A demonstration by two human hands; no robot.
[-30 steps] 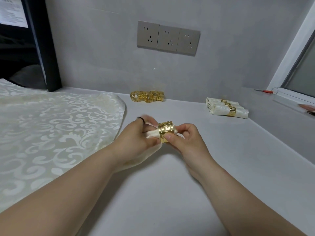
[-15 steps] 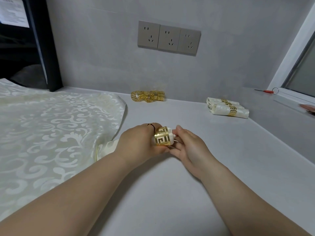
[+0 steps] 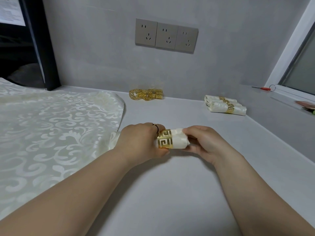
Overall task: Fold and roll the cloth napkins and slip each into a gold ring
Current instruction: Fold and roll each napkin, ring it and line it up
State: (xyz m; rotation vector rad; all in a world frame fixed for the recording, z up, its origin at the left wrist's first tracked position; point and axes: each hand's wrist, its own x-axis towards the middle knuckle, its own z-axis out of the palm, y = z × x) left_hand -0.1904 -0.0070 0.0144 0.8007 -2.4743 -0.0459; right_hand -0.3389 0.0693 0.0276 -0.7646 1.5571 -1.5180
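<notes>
A rolled cream napkin (image 3: 179, 141) lies sideways between my two hands, just above the grey counter. A gold ring with a key pattern (image 3: 165, 139) sits around it near its middle. My left hand (image 3: 139, 142) grips the roll's left part, right against the ring, and the roll's left end (image 3: 114, 139) pokes out past that hand. My right hand (image 3: 202, 142) holds the roll's right end with curled fingers.
A stack of flat cream patterned napkins (image 3: 51, 126) covers the counter's left side. Several loose gold rings (image 3: 145, 94) lie by the back wall. Finished ringed rolls (image 3: 225, 105) sit at the back right. Red-handled scissors (image 3: 263, 88) rest on the window sill.
The ring has slid leftward along the roll, from its right end to near the middle. More napkin now shows to the ring's right, and my right hand has taken hold of that end.
</notes>
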